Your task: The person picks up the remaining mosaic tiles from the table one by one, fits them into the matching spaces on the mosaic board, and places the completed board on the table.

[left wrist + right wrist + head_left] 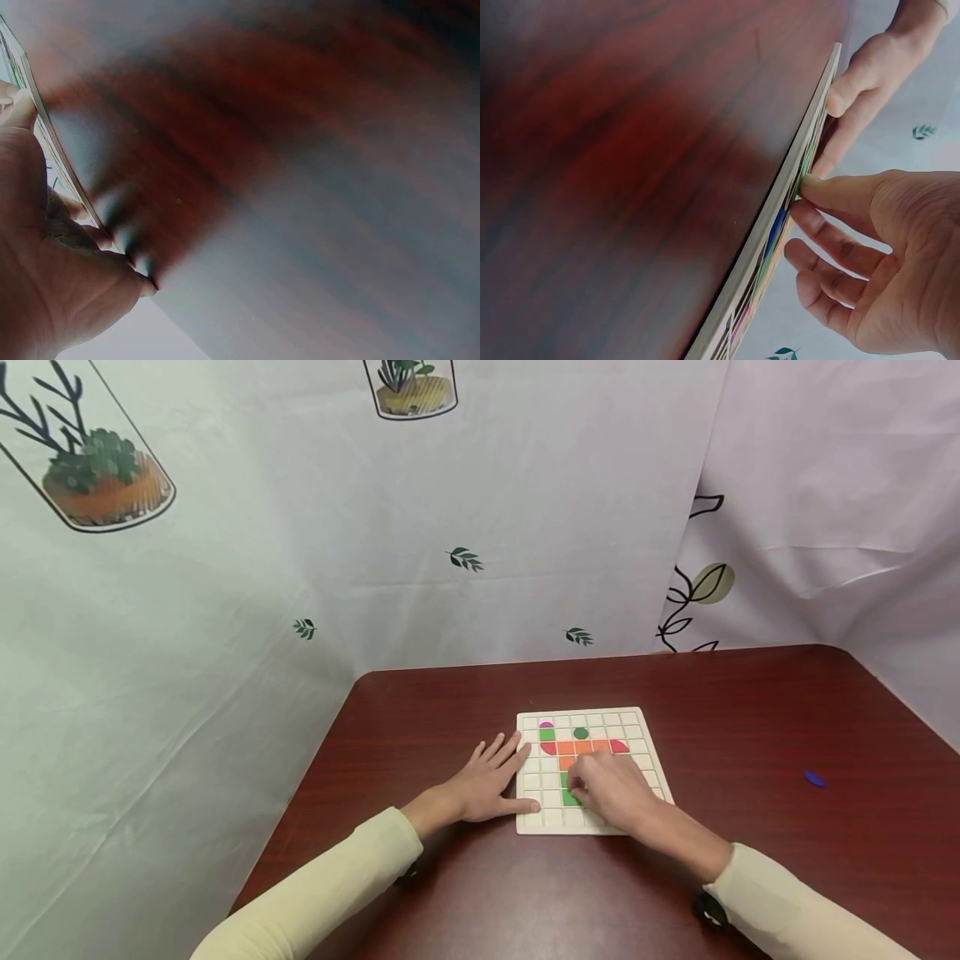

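A white square grid board [534, 820] lies on the table, bearing flat coloured pieces. Fingers spread, my left hand [486, 783] rests at its left edge, with the thumb and fingertips on the border. My right hand [615, 785] is over the board's lower middle, fingers curled. In the right wrist view its thumb and forefinger pinch a small green piece [798, 197] right at the board's surface. A green square [572, 797] shows beside these fingers. Above lie an orange square [582, 747], a red rounded piece [618, 747] and a dark green circle [581, 732]. My right hand hides part of the grid.
One loose blue piece [814, 779] lies on the dark red-brown table [750, 718], well right of the board. A blue piece [776, 226] also shows on the board in the right wrist view. A patterned white cloth [525, 510] hangs behind the table.
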`<state>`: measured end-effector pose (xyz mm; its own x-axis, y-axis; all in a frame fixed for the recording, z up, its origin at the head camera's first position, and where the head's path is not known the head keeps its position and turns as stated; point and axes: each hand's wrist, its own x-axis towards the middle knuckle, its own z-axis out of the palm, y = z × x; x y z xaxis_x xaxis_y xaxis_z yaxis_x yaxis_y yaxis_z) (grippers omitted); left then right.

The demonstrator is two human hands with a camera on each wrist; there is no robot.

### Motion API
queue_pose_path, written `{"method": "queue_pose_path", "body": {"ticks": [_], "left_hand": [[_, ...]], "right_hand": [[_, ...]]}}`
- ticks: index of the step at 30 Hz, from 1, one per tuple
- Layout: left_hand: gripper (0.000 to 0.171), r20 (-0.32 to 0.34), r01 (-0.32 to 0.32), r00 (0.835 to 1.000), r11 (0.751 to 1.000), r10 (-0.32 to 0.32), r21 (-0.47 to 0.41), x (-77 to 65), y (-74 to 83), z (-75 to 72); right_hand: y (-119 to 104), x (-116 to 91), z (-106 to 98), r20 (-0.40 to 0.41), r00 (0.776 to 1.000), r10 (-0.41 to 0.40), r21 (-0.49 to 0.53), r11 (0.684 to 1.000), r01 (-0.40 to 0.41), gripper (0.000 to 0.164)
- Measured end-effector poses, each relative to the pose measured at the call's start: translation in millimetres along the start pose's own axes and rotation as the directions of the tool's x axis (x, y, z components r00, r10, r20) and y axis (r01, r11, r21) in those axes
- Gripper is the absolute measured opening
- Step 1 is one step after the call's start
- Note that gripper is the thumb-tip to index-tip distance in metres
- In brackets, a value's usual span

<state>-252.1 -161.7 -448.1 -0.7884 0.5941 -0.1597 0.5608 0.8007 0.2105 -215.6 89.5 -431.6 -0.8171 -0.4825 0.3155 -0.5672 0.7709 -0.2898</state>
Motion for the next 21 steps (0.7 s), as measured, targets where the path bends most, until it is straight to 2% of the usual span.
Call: {"method": "queue_pose_path", "body": {"ticks": [9,15,21], "left_hand": [[0.100,-0.003,-0.001,1.000,1.000,0.001,0.003,0.2,0.1,0.5],[0.099,-0.003,-0.007,1.000,1.000,0.007,0.003,0.4,0.0,-0.1],[0.100,-0.001,-0.008,1.000,1.000,0.008,-0.006,0.5,0.5,-1.4]], "right_hand": [[2.5,-0.7,3.0,-0.024,1.000,-0.017,-0.025,1.000,0.017,0.027],[2.7,0.0,-12.4,0.008,0.998,0.055,0.041,0.998,-0.055,0.021],[6.5,0.5,-31.7,-0.033,0.994,0.101,0.048,0.994,-0.100,0.011]]}}
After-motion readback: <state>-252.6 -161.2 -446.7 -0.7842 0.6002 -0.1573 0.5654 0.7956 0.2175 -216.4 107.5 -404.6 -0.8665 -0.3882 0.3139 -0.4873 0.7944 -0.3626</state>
